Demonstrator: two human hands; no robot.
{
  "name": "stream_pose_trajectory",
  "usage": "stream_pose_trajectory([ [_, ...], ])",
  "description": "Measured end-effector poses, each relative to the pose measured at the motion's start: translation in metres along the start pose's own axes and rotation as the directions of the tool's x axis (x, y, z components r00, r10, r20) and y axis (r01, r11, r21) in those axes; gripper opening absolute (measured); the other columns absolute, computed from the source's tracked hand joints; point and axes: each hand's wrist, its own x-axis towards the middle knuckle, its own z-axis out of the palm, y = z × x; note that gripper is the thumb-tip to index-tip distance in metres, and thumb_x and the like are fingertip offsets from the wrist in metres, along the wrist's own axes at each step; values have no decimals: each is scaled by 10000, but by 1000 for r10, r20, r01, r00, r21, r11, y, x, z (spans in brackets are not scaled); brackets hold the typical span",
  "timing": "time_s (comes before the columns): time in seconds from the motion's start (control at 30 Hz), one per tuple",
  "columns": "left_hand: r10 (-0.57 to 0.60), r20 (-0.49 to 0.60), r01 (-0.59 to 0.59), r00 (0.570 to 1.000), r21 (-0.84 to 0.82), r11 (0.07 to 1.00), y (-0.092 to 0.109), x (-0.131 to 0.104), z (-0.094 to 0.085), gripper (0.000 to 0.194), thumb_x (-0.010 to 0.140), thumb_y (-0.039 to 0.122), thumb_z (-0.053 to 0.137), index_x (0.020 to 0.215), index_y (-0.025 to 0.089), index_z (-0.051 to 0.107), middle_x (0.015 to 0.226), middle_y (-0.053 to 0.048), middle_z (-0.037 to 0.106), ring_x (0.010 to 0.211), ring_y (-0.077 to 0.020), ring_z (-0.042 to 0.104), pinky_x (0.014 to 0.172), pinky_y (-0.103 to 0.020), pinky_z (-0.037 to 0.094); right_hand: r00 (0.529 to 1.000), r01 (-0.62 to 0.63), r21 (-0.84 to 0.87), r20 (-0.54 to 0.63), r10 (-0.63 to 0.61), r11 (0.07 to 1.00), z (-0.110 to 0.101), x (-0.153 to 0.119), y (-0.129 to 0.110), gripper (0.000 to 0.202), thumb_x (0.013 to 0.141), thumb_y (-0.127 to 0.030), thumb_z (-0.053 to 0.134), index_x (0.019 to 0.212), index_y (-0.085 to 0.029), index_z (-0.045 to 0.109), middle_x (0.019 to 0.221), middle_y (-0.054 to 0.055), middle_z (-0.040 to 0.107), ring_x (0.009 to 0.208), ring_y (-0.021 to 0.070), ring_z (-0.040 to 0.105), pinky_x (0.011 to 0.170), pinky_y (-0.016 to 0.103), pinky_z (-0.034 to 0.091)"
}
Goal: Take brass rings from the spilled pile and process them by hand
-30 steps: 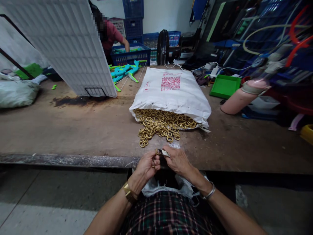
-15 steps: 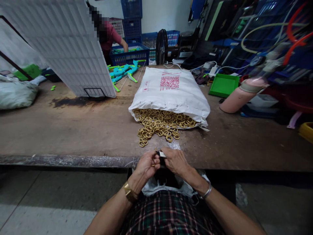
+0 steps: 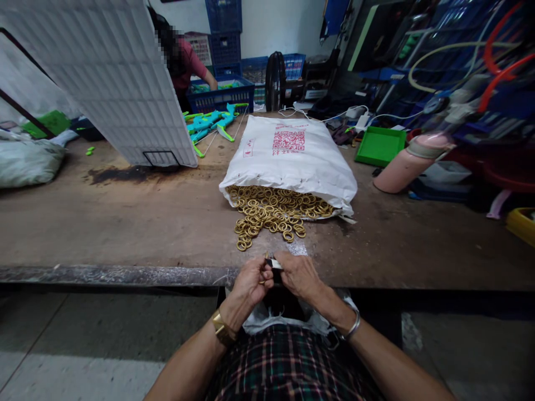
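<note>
My left hand [image 3: 249, 281] is closed at the table's front edge, with a gold-coloured ring [image 3: 266, 255] pinched upright at its fingertips. Part of a second ring [image 3: 262, 282] shows under its curled fingers. Facing it, my right hand [image 3: 300, 277] is closed around a small black-and-white tool [image 3: 274, 263], whose tip meets the ring; its kind is too small to make out. Just beyond both hands, a loose heap of gold-coloured rings [image 3: 267, 216] spills from the mouth of a white woven sack [image 3: 288, 164] with red print, lying on its side.
The brown worktable [image 3: 104, 223] has a worn front edge. A white corrugated panel [image 3: 121, 83] stands at left, beside turquoise-green toy bows [image 3: 211, 122]. At right are a green tray [image 3: 380, 145] and a pink bottle [image 3: 412, 164]. Behind, a person [image 3: 190, 64] reaches into a blue crate [image 3: 221, 97].
Both hands keep nearly the same pose, and the ring and tool stay together. The view has shifted slightly. Nothing was let go.
</note>
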Motion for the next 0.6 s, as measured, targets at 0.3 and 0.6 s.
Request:
stream_pose_trajectory([
  [0.3,-25,-66,22,998,-35,999,2,-3,4,253,837,87,409,596,155,379,434,68,387,288,-11,288,311,-119,179,994,-91,-54,51,94,994,-4,0,-8,276,803,-98,369,969,-182,572,857,77,667,721,182,605,575,266,294],
  [0.6,-98,-96,90,990,-86,992,10,-10,15,274,855,79,379,592,155,366,427,83,341,279,2,222,310,-127,158,984,-180,-81,-12,179,980,-1,10,-7,262,838,-114,343,974,-190,552,896,89,665,713,189,618,558,272,304],
])
